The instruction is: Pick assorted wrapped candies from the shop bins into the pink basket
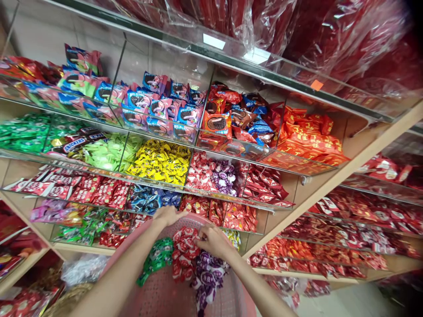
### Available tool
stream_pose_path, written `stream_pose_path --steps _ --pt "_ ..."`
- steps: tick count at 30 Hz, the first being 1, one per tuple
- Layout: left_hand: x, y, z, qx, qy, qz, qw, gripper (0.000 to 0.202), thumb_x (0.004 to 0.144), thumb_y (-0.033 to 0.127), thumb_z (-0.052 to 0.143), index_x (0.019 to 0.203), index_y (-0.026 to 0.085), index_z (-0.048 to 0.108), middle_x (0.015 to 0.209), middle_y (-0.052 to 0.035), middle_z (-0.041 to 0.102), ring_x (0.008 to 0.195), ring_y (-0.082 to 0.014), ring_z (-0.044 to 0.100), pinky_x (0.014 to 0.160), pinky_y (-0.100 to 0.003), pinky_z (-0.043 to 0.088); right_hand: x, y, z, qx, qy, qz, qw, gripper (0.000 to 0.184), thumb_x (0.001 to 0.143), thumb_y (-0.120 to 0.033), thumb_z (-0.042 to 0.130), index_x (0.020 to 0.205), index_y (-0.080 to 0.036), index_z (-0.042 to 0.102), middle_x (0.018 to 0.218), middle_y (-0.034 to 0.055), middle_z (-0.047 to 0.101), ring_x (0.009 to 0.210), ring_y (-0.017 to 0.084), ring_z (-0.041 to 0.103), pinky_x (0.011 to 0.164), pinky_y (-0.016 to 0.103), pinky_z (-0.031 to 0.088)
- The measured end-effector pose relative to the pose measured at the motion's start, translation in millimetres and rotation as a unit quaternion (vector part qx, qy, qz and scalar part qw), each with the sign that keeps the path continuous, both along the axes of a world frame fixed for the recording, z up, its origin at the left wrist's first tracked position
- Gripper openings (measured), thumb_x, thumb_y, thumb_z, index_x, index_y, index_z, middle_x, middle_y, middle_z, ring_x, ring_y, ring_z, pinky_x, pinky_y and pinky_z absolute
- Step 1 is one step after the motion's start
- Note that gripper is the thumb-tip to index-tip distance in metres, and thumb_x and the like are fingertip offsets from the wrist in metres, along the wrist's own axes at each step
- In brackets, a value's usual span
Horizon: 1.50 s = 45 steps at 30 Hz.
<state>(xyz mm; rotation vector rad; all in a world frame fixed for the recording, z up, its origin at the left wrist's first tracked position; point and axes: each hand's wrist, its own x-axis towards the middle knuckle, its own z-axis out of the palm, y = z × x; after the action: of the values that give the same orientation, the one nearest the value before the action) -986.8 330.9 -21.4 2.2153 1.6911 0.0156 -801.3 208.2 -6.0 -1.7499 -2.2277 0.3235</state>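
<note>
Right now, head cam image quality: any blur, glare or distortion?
Head view: strong wide-angle bowing, with shelves slanting toward the edges; soft glare on the clear shelf front; purple wrappers at lower left look smeared; corners darken, top right most; lighting otherwise even, no hard shadows.

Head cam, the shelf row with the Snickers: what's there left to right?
Green-wrapped candies → Snickers bars → lime-green wrapped candies → yellow-wrapped candies → red-and-white wrapped candies → purple-wrapped candies → red foil packets

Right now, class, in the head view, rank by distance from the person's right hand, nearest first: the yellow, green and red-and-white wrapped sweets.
1. Red-and-white wrapped sweets: pink basket, touching the right hand.
2. Green wrapped sweets: basket, left side.
3. Yellow wrapped sweets: shelf bin ahead.
</note>
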Motion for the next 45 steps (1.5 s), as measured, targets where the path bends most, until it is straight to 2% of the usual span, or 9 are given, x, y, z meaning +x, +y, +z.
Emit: stream_pose_path --steps 6,14,17,20,25,28,30,36,45 --pt "-0.6 0.6 -0.5 0.000 0.003 0.005 1.000 0.083 0.061 0.081 0.023 0.090 0.017 0.069 0.097 -0.0169 0.067 0.094 -0.0339 0.060 0.077 -0.041 0.046 -2.8 4.7 -11.4 -0.013 -0.022 -0.031 0.999 0.015 0.072 -0.033 0.057 0.065 -0.020 0.060 0.071 0.0011 0.061 0.076 0.015 0.053 0.069 0.024 0.036" --pt "-0.7 1.4 -3.0 0.004 -0.005 0.007 1.000 0.085 0.060 0.082 0.022 0.087 0.017 0.069 0.096 -0.0175 0.068 0.094 -0.0343 0.060 0.076 -0.040 0.046 -4.9 2.8 -28.6 0.030 -0.076 -0.067 0.994 0.022 0.077 -0.038 0.055 0.071 -0.018 0.062 0.086 0.0066 0.060 0.088 0.019 0.053 0.079 0.028 0.036" --pt "-0.5 0.2 -1.4 0.005 -0.013 0.002 1.000 0.089 0.058 0.084 0.020 0.086 0.016 0.069 0.096 -0.0180 0.068 0.094 -0.0345 0.060 0.077 -0.041 0.046 -7.8 1.5 -25.7 0.045 -0.098 -0.073 0.991 0.022 0.079 -0.037 0.054 0.073 -0.017 0.061 0.088 0.0080 0.059 0.089 0.020 0.052 0.078 0.029 0.036" --pt "-0.3 -0.7 0.3 0.004 -0.018 0.001 1.000 0.093 0.056 0.086 0.018 0.088 0.015 0.069 0.097 -0.0186 0.067 0.094 -0.0352 0.060 0.077 -0.042 0.046 -12.9 2.1 -2.5 0.089 -0.092 -0.064 0.990 0.023 0.080 -0.038 0.054 0.074 -0.017 0.059 0.085 0.0069 0.057 0.083 0.019 0.052 0.073 0.028 0.037" --pt "0.8 0.4 0.3 -0.003 -0.008 -0.006 1.000 0.091 0.059 0.084 0.018 0.088 0.015 0.070 0.096 -0.0198 0.067 0.095 -0.0357 0.059 0.079 -0.044 0.045 -17.2 18.1 76.1 0.220 -0.024 -0.038 0.974 0.035 0.089 -0.039 0.036 0.069 -0.018 0.055 0.076 0.0039 0.052 0.075 0.015 0.050 0.068 0.025 0.036" --pt "0.8 0.4 0.5 -0.001 -0.009 -0.005 1.000 0.086 0.062 0.081 0.020 0.085 0.015 0.070 0.098 -0.0196 0.067 0.096 -0.0347 0.059 0.082 -0.043 0.044 -14.2 42.5 116.5 0.256 -0.038 -0.087 0.962 0.034 0.089 -0.040 0.033 0.076 -0.018 0.055 0.079 0.0052 0.054 0.077 0.016 0.051 0.069 0.026 0.036" --pt "0.2 -0.2 1.2 -0.001 -0.012 -0.004 1.000 0.083 0.063 0.080 0.021 0.084 0.016 0.070 0.098 -0.0190 0.067 0.096 -0.0343 0.059 0.082 -0.043 0.044 -12.7 63.0 131.7 0.233 -0.076 -0.147 0.958 0.030 0.087 -0.043 0.038 0.086 -0.017 0.053 0.083 0.0077 0.057 0.081 0.019 0.053 0.068 0.027 0.037" --pt "-0.4 -1.1 2.8 -0.008 -0.013 -0.007 1.000 0.083 0.064 0.079 0.021 0.085 0.016 0.070 0.099 -0.0189 0.066 0.096 -0.0344 0.059 0.081 -0.042 0.044 -20.9 107.4 134.6 0.116 -0.148 -0.230 0.955 0.043 0.081 -0.047 0.047 0.104 -0.011 0.047 0.087 0.0167 0.063 0.088 0.027 0.058 0.069 0.034 0.040" --pt "-0.9 2.0 -2.8 -0.006 -0.009 -0.008 1.000 0.085 0.063 0.080 0.021 0.092 0.016 0.069 0.098 -0.0176 0.067 0.094 -0.0339 0.060 0.078 -0.042 0.045 -22.4 98.9 137.4 0.149 -0.121 -0.204 0.960 0.027 0.078 -0.034 0.050 0.098 -0.015 0.048 0.087 0.0111 0.063 0.084 0.024 0.058 0.065 0.030 0.038"
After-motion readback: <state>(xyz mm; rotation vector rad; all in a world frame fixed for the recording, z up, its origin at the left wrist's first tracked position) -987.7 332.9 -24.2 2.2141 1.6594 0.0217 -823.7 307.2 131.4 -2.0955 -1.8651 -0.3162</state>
